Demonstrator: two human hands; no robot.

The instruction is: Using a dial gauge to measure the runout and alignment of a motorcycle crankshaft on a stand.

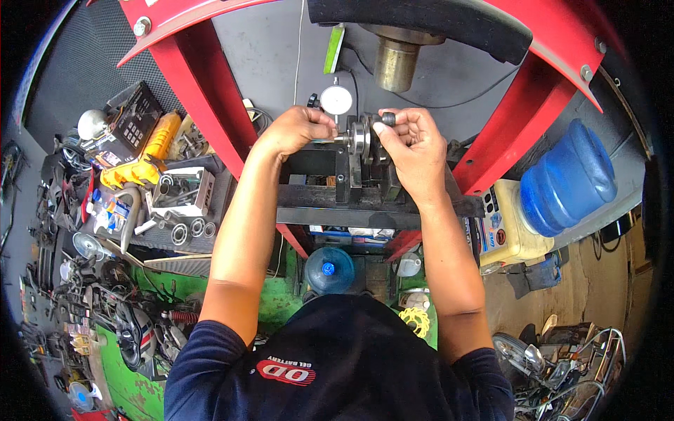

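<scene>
A metal crankshaft (361,139) with round discs lies across upright supports on a black steel bench frame (379,214). Its thin left end is pinched in the fingers of my left hand (298,132). My right hand (415,144) is closed around a short black cylindrical piece (389,118) at the crankshaft's right side; whether the two are joined I cannot tell. Just behind the shaft stands a white-faced dial gauge (336,100), its stem pointing down towards the shaft near my left fingertips. The gauge's contact point is hidden by my fingers.
Red press columns (203,91) rise on both sides, with a metal ram (397,63) overhead. At left, a side table holds bearings (180,233), a yellow tool case (151,151) and boxes. A blue water jug (569,179) lies at right; another jug (328,272) stands below.
</scene>
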